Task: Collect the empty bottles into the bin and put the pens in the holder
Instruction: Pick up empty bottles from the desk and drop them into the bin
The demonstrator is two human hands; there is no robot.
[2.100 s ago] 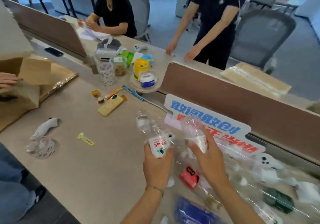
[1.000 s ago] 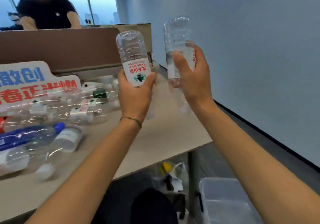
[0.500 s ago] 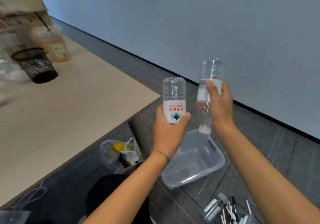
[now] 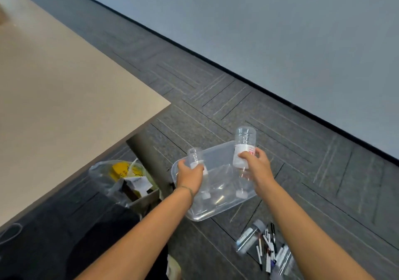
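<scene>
Carpet; bottle behind left hand

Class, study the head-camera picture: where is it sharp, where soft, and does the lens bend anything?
Head view: the hands and forearms are fairly sharp; the clear bin and both bottles are hard to outline, being see-through; the pens at the lower edge are soft; the wall's base line bows slightly, as with a wide-angle lens.

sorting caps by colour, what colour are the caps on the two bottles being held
Both caps look white, on clear bottles held upside down over the clear bin; head view.
</scene>
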